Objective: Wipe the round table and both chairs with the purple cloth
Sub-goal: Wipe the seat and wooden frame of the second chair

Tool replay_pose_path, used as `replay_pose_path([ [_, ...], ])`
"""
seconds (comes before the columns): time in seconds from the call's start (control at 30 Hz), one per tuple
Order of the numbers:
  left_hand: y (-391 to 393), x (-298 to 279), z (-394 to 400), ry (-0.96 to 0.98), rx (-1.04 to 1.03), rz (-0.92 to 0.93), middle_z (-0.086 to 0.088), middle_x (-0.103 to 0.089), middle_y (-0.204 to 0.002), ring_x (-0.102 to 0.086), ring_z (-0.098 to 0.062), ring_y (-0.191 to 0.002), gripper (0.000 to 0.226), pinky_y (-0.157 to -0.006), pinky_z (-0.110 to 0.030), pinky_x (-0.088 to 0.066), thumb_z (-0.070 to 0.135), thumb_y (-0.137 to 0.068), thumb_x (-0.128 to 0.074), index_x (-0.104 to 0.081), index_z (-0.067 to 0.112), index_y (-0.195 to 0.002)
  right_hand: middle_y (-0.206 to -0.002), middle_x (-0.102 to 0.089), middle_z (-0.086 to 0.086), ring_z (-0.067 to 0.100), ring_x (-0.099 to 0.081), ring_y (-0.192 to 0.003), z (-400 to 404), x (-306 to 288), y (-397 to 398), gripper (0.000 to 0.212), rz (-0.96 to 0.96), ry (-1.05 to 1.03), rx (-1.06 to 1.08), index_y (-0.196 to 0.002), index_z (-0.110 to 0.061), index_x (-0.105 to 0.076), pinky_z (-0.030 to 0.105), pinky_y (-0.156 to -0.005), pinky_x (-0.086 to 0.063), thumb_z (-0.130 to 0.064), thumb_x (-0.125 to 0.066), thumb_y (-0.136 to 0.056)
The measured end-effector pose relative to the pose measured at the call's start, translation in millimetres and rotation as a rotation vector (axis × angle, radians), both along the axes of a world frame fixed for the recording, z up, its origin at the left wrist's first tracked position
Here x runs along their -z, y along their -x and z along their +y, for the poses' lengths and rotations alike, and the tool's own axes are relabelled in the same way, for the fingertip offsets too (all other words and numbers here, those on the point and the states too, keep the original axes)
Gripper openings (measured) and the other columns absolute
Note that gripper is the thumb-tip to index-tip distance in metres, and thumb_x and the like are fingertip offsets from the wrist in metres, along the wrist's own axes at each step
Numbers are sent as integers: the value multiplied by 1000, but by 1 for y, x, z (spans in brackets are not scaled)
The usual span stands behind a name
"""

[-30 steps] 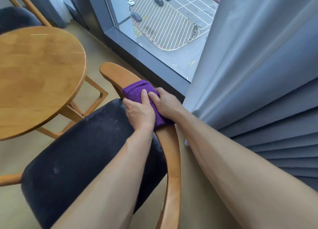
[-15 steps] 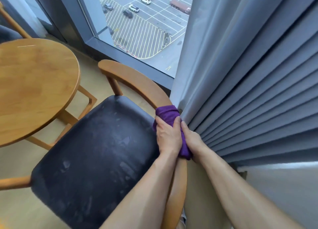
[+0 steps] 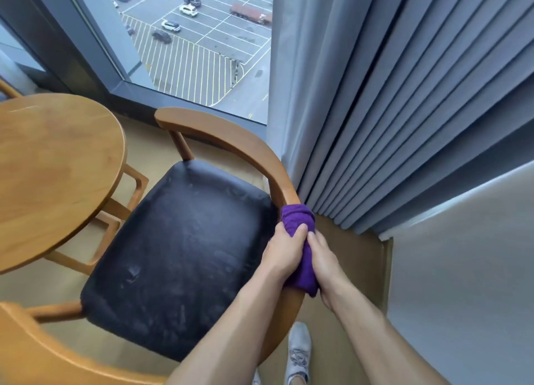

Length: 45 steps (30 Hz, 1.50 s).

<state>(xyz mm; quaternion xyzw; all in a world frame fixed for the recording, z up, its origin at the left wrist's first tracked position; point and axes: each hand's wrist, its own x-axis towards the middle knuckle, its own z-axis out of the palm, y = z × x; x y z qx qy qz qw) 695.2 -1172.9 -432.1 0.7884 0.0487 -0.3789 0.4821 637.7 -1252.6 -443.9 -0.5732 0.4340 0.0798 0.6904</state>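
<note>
Purple cloth [image 3: 299, 241]: we find it wrapped over the curved wooden backrest rail [image 3: 254, 153] of the chair, at the rail's near right bend, just beside the grey curtain [image 3: 390, 95].

Left hand [image 3: 284, 253]: we record it clasped on the cloth from the seat side, thumb on top, fingers curled round cloth and rail.

Right hand [image 3: 323, 261]: we record it gripping the cloth from the outer side, touching the left hand.

Chair seat [image 3: 179, 254]: black padded cushion, scuffed and smeared, within the rail.

Round table [image 3: 55, 176]: wooden, left of the chair, its edge near the seat's far left corner.

Grey shoe [image 3: 299, 353]: on the floor under the rail.

Window [image 3: 187, 37]: we see a car park below.
</note>
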Motion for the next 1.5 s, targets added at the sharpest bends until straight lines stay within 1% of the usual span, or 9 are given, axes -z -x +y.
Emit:
replay_pose_path([
  [0.1, 4, -1, 1, -31, 17, 5, -7, -69, -112, -64, -29, -107, 60, -100, -46, -49, 57, -76, -41, -60, 18, -118, -114, -67, 4, 22, -64, -103, 3, -6, 1, 25, 81, 85, -48, -111, -30, -59, 46, -96, -52, -39, -42, -96],
  [0.27, -19, 3, -24, -161, -57, -15, -3, -67, -97, -61, -20, -85, 54, -82, -35, -47, 52, -83, -40, -68, 14, -110, -129, -61, 9, 29, -58, -116, -6, -1, -34, 57, 201, 167, -67, -131, -17, -56, 48, -103, -45, -55, -31, -95],
  [0.43, -54, 23, -41, -193, -132, -15, -18, -65, -121, -60, -34, -111, 70, -102, -44, -47, 58, -93, -41, -62, 0, -126, -138, -57, 14, 30, -54, -124, -28, 12, -80, 57, 195, 179, -200, -138, -15, -55, 43, -109, -41, -48, -25, -102],
  [0.57, -91, 43, -56, -199, -258, -125, -23, -59, -132, -56, -37, -120, 69, -92, -35, -41, 56, -98, -40, -51, -1, -136, -147, -50, 13, 29, -47, -133, -46, 21, -122, 53, 131, 221, -322, -143, -20, -50, 40, -113, -35, -45, -25, -104],
  [0.7, -107, 55, -60, -181, -350, -179, -21, -57, -133, -56, -37, -120, 66, -86, -33, -37, 56, -100, -39, -42, 4, -141, -147, -49, 11, 29, -46, -134, -53, 27, -140, 52, 64, 267, -412, -144, -23, -48, 38, -111, -34, -47, -25, -105],
  [0.97, -83, 39, -48, -119, -229, -69, -20, -59, -129, -57, -37, -119, 64, -100, -40, -45, 55, -99, -42, -48, 2, -135, -146, -50, 13, 29, -47, -132, -42, 13, -115, 56, 206, 311, -425, -145, -19, -48, 39, -110, -35, -48, -21, -104],
  [1.23, -15, 14, -5, 31, 13, -31, -15, -65, -121, -61, -34, -112, 65, -102, -47, -48, 57, -89, -50, -53, 9, -132, -146, -50, 12, 30, -48, -131, 11, -12, -26, 57, 271, 392, -48, -142, -18, -51, 41, -111, -36, -49, -25, -102],
  [1.43, 63, 0, 75, 127, 299, -285, 4, -63, -124, -61, -17, -112, 58, -99, -39, -48, 63, -89, -48, -44, 35, -140, -132, -62, 4, 25, -59, -117, 116, 8, 63, 51, 59, 425, 435, -135, -27, -53, 41, -102, -46, -55, -28, -101],
  [1.5, 82, 5, 114, 181, 409, -329, 14, -64, -121, -62, -7, -107, 53, -93, -31, -49, 62, -91, -48, -42, 42, -139, -135, -61, 4, 24, -59, -119, 159, 23, 85, 47, 29, 453, 536, -138, -25, -51, 32, -101, -45, -49, -31, -103],
])
